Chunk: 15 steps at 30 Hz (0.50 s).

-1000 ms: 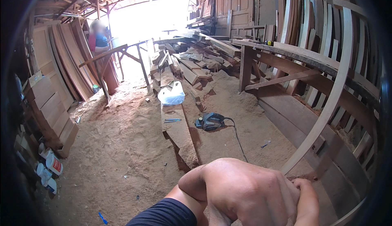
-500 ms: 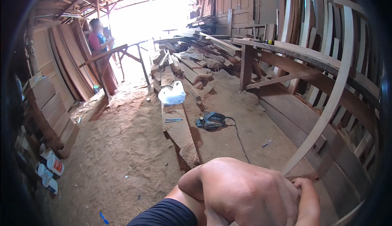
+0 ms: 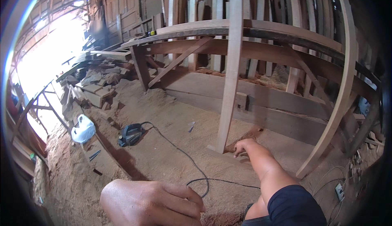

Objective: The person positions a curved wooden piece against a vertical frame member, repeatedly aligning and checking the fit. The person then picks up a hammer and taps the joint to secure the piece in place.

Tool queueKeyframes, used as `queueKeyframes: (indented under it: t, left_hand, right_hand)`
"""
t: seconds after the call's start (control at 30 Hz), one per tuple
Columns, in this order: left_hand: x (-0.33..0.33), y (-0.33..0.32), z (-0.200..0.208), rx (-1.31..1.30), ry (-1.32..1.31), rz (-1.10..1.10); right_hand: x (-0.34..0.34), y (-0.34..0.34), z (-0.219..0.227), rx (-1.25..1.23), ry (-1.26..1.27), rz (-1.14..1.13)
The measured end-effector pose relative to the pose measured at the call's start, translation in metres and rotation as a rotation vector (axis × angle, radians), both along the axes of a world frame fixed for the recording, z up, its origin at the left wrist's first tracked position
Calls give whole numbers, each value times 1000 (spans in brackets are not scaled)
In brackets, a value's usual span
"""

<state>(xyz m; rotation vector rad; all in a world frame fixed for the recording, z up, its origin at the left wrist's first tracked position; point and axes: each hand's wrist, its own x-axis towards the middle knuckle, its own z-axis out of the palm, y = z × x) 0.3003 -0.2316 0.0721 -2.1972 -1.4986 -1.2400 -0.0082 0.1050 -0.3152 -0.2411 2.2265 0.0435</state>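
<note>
My left hand [image 3: 151,203] is close to the camera at the lower edge, its back upward and its bent fingers apart, pointing right. Nothing shows in it; its palm side is hidden. Farther right, my right hand [image 3: 241,145] reaches low toward the ground, fingers bent downward and slightly apart, with nothing visible between them. Just left of it, a pale wooden plank [image 3: 230,75] stands upright with its foot on the ground. Beside that foot lies a low wooden strip [image 3: 216,149]. Whether my right fingers touch the strip, I cannot tell.
A long wooden bench [image 3: 183,48] spans the back, before boards leaning on the wall. Another pale plank [image 3: 341,99] leans at right. An electric planer [image 3: 131,134] lies on the sawdust, its cord running across the floor. A white plastic bag [image 3: 83,129] and scrap timber [image 3: 96,93] are at left.
The view has swung right, so the planer and bag sit farther left. My hands, formerly close together, are now well apart; my right arm is stretched forward, away from my left hand.
</note>
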Motion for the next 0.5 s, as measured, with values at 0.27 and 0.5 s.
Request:
queueKeyframes:
  t: [0.27, 0.5]
  left_hand:
    - [-10, 11, 4, -53, -144, -102]
    - [-10, 18, 6, 50, -73, -119]
  right_hand:
    - [24, -10, 16, 3, 55, -59]
    - [15, 1, 2, 83, 57, -18]
